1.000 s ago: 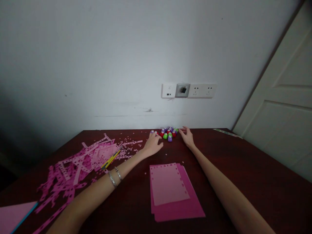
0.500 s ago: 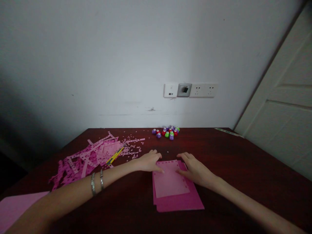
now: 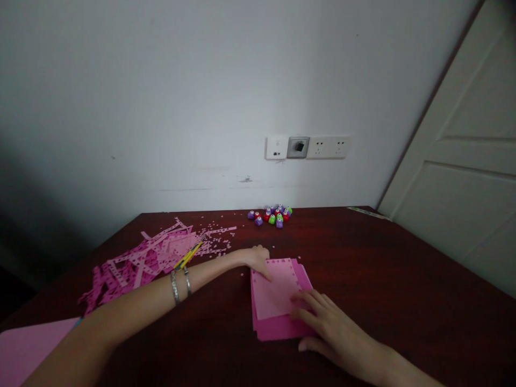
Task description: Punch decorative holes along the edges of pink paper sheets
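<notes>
We see the left hand (image 3: 258, 259) resting on the far left corner of the pink paper stack (image 3: 278, 298), and the right hand (image 3: 330, 328) flat on its near right edge. Small coloured punches (image 3: 271, 215) cluster far off by the wall, and pink paper scraps (image 3: 149, 258) lie to the left.

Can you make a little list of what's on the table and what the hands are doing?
left hand: flat on the top left corner of the pink paper stack
right hand: fingers spread on the stack's lower right part
top sheet: lighter pink, holes punched along its edges
small punches: purple, red and green, clustered near the wall
paper scraps: pink strips and bits, far left
yellow tool: lying on the scraps
table: dark wood
</notes>
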A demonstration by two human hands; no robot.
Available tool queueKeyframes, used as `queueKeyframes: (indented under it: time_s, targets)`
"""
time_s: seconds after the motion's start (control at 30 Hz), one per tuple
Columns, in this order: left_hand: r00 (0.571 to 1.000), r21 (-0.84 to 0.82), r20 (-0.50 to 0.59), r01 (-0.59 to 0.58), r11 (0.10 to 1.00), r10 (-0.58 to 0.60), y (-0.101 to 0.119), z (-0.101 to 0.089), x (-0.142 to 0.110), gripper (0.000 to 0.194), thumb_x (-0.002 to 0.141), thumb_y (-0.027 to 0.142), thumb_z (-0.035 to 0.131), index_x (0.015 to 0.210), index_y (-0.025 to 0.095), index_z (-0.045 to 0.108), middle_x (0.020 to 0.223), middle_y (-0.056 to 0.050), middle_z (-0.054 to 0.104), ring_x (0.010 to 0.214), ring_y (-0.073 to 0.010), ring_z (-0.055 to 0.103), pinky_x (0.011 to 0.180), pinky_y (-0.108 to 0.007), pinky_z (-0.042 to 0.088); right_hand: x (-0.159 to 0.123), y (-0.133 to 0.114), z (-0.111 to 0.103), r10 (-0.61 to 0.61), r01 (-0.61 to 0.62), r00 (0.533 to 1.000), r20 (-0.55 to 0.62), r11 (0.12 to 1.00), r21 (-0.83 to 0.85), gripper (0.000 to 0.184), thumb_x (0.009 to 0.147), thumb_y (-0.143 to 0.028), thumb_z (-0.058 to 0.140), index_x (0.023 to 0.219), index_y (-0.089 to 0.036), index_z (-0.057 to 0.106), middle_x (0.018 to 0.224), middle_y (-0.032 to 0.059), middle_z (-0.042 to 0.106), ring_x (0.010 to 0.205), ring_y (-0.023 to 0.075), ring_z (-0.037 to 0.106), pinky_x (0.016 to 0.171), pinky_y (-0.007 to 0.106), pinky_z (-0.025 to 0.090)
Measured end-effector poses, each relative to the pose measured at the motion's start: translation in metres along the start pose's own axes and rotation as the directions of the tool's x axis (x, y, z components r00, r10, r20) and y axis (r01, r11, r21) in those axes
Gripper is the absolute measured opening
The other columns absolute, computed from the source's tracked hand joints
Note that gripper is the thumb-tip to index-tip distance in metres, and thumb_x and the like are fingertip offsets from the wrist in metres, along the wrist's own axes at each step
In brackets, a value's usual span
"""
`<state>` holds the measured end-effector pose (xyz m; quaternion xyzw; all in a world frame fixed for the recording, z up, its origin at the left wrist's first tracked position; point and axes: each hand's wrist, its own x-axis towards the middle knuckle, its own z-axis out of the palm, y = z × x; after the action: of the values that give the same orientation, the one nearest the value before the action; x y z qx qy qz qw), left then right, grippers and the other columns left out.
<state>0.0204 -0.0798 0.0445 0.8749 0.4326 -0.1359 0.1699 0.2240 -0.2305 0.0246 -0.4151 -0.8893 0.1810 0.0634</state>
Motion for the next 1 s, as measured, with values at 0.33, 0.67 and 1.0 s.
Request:
queueKeyframes:
  time_s: [0.33, 0.67, 1.0]
  targets:
    - [0.994, -0.294, -0.100, -0.064, 0.954, 0.036, 0.009, -0.002, 0.018, 0.028, 0.053, 0.036, 0.065, 0.038, 0.018, 0.050, 0.038, 0.002, 0.044, 0.042, -0.0124, 0.039, 0.046, -0.025, 0.030, -0.007, -0.001, 0.010, 0.011, -0.010, 0.996, -0.087, 1.000, 0.006, 0.034, 0.086, -0.044, 0.048, 0.118, -0.035, 0.053, 0.129, 0.0055, 0.047, 0.117, 0.0291, 0.040, 0.096, 0.052, 0.033]
    - [0.997, -0.520, -0.008, -0.069, 0.851, 0.076, -0.011, -0.006, 0.008, 0.021, 0.048, 0.030, 0.072, 0.045, 0.016, 0.058, 0.041, 0.005, 0.044, 0.041, -0.0080, 0.033, 0.043, -0.022, 0.023, -0.011, 0.004, 0.005, -0.013, 0.031, 0.984, -0.178, 0.995, 0.095, 0.035, 0.082, -0.044, 0.055, 0.115, -0.032, 0.055, 0.127, 0.0050, 0.048, 0.118, 0.0269, 0.042, 0.098, 0.048, 0.035]
    - [0.805, -0.811, -0.557, -0.474, 0.344, -0.205, -0.043, 0.013, -0.004, 0.035, 0.062, 0.037, 0.070, 0.084, 0.010, 0.065, 0.078, -0.005, 0.066, 0.067, -0.0152, 0.059, 0.066, -0.028, 0.046, 0.049, 0.074, -0.013, 0.451, 0.125, 0.812, -0.370, 0.484, 0.866, 0.071, 0.065, -0.041, 0.068, 0.125, -0.022, 0.035, 0.125, 0.0149, 0.051, 0.110, 0.0254, 0.054, 0.091, 0.046, 0.046]
